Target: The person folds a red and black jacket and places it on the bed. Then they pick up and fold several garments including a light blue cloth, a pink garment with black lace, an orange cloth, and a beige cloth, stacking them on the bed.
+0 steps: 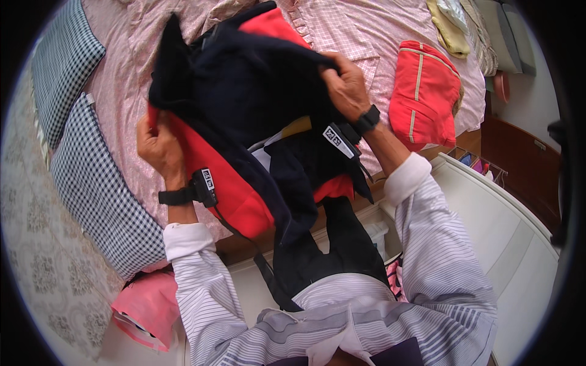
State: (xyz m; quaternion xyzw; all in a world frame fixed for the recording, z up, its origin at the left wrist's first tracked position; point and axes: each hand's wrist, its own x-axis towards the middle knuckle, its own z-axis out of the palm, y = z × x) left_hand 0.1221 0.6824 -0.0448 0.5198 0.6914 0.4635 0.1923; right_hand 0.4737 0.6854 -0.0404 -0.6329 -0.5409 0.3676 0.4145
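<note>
A navy and red garment [244,79], which looks like a jacket, hangs spread between my two hands over the near edge of the bed. My left hand [160,146] is closed on its red left edge. At the upper right, my right hand [347,88] pinches the dark cloth, knuckles up. Folds hide the fingertips of both hands in part. The garment's red panel [229,174] drops toward my lap, and a pale and yellow patch [287,131] shows inside it. Its far part is slightly blurred.
The bed has a pink patterned sheet [125,67]. Two checkered pillows [101,183] lie along the left. A folded red garment [424,94] with pale stripes rests on the right, with a yellow cloth [450,30] beyond. A white cabinet [488,213] stands at right, a pink bag [146,305] lower left.
</note>
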